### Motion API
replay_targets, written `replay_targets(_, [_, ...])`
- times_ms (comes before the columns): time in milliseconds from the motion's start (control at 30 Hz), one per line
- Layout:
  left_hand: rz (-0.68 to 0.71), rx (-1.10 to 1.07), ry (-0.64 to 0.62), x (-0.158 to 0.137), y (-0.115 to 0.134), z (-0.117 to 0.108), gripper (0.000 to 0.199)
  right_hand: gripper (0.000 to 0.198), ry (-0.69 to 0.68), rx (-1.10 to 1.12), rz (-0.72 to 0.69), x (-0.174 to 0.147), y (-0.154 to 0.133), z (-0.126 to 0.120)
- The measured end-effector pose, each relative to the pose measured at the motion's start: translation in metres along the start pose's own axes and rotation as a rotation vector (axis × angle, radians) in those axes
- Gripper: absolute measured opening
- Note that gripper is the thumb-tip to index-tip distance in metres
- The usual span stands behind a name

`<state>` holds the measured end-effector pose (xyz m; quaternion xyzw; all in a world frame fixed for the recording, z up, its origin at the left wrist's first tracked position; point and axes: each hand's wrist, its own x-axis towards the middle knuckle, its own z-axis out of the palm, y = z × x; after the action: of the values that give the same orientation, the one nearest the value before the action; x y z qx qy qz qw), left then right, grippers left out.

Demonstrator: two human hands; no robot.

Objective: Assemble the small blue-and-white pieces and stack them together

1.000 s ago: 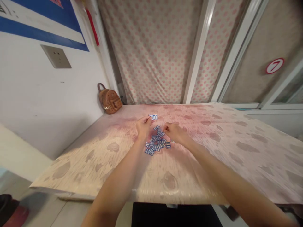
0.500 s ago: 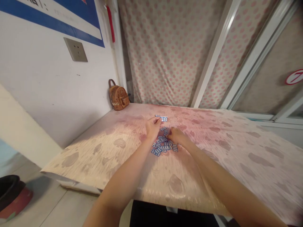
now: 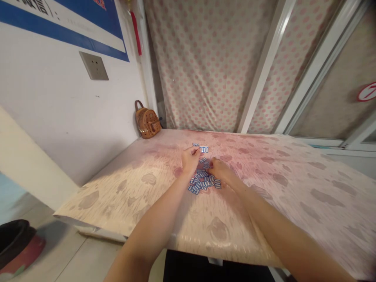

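On the patterned tablecloth lies a loose pile of small flat pieces (image 3: 202,181) with white and blue stripes; their exact kind is too small to make out. My left hand (image 3: 190,159) is beyond the pile's left side, its thumb and forefinger pinched together at a white-and-blue striped piece (image 3: 205,149). Another small striped piece (image 3: 195,144) lies just behind those fingers. At the pile's upper right, my right hand (image 3: 219,168) has its fingers closed and pointing down at the pieces. What sits between its fingertips is hidden.
The tablecloth (image 3: 147,196) covers a wide table. A small brown backpack (image 3: 148,122) stands in the far left corner against the wall. A polka-dot curtain (image 3: 205,70) hangs behind the table. A dark-lined bin (image 3: 19,246) is on the floor at the left.
The view has shifted slightly. My left hand has drawn back a little, showing more of the small piece behind it. My right hand stays at the pile almost unmoved.
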<state>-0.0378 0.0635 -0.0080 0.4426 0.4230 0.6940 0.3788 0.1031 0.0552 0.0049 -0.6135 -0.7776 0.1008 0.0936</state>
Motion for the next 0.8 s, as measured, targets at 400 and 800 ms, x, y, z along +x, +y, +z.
replay_targets(400, [-0.021,-0.034,0.0,-0.0002,-0.0016,0.0019,0.008,0.025,-0.012,0.041,0.007,0.0019,0.0051,0.0018])
replay_targets(800, [-0.055,-0.077,-0.025,-0.0015,-0.0051,0.0022,0.007,0.026,-0.011,0.085,0.017,-0.0068,-0.0003,0.0035])
